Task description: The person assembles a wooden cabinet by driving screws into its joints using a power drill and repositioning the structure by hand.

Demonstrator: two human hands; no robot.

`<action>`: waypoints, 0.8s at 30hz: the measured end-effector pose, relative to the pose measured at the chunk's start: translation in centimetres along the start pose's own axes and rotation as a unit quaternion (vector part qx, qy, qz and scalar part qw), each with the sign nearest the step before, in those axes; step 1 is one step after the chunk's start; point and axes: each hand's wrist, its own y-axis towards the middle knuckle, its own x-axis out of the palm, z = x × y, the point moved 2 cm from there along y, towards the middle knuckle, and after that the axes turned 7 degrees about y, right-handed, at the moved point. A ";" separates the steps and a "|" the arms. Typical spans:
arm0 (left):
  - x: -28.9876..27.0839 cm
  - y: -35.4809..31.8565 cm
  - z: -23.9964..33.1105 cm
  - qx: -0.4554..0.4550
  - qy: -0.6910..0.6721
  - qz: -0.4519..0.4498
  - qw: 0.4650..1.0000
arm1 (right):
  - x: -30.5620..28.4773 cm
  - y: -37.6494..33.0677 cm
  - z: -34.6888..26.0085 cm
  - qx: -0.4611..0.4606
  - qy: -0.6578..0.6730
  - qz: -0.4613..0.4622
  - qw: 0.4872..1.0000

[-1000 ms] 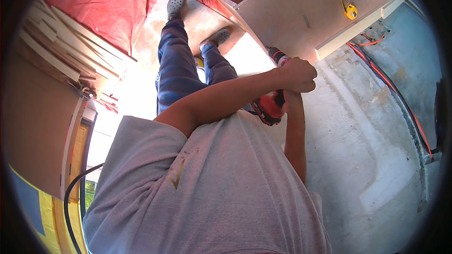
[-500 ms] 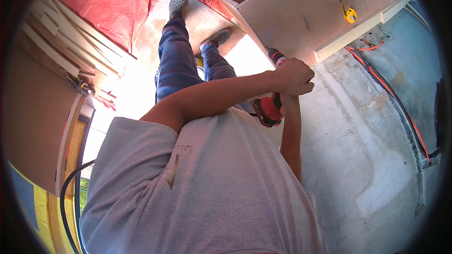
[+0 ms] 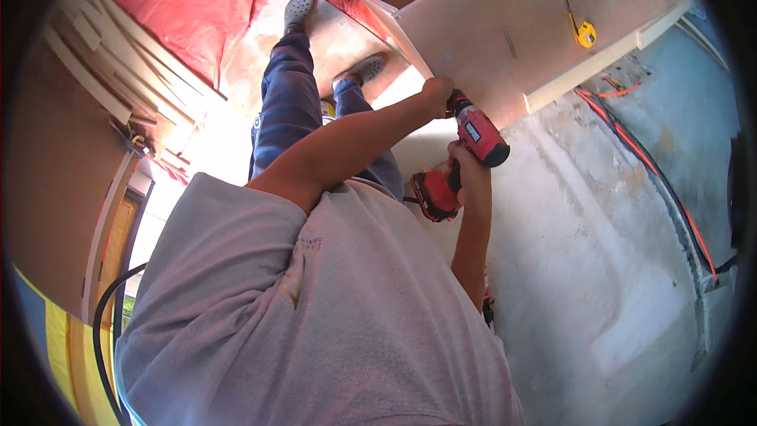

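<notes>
A red and black cordless drill (image 3: 478,136) is held before my body, its nose aimed toward the far left. Around its handle my right hand (image 3: 472,173) is closed, just above the red battery pack. My left hand (image 3: 438,96) is closed at the drill's nose, beside the front corner of a brown wooden panel (image 3: 473,39). Its fingers are turned away, so whatever they grip is hidden. Whether the hand touches the panel, I cannot tell.
A yellow tape measure (image 3: 585,34) lies on the panel. A pale wood strip (image 3: 579,76) runs along its near edge. Orange and black cables (image 3: 643,142) cross the concrete floor at right. Long boards (image 3: 130,47) and a red tarp (image 3: 169,0) are at far left.
My left hand has slid from the top of the drill forward to its nose, uncovering the drill's body. The drill has swung nearer to me.
</notes>
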 end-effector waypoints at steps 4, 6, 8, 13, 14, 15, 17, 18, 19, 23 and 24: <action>-0.5 2.1 -0.2 0.020 -0.059 -0.014 0.998 | 0.0 0.0 0.4 0.003 -0.001 0.017 1.000; -0.6 2.3 0.0 0.023 0.006 0.015 1.000 | -0.4 0.2 0.7 -0.006 0.002 0.002 1.000; -0.7 2.3 -0.2 0.031 -0.008 0.007 0.999 | -0.4 0.2 0.6 -0.014 0.003 -0.012 1.000; 0.2 1.8 -1.1 0.028 -0.074 0.008 0.997 | -0.5 -0.8 0.5 -0.036 -0.023 -0.003 0.999; 0.0 1.9 -1.3 0.034 -0.058 0.022 0.997 | -0.4 -1.1 0.5 -0.038 -0.025 -0.006 0.999; -0.1 2.0 -1.4 0.036 -0.060 0.021 0.997 | -0.4 -1.6 0.5 -0.036 -0.019 -0.002 0.999; -0.6 2.3 -1.9 0.054 -0.057 0.007 0.997 | -0.5 -2.2 0.5 -0.036 -0.015 0.003 0.999; -1.1 2.5 -1.9 0.052 -0.077 -0.033 0.995 | -0.7 -2.5 0.5 -0.036 -0.028 -0.004 0.999; -1.4 2.8 -1.7 0.051 -0.078 -0.036 0.995 | -0.7 -2.6 0.5 -0.035 -0.042 -0.010 0.998; -1.0 2.5 -1.0 -0.024 -0.084 -0.096 0.992 | -1.1 -3.5 0.4 -0.038 0.014 0.015 0.999; -1.5 2.8 -1.0 -0.002 -0.056 -0.120 0.991 | -1.2 -3.5 0.1 -0.047 0.027 0.016 0.998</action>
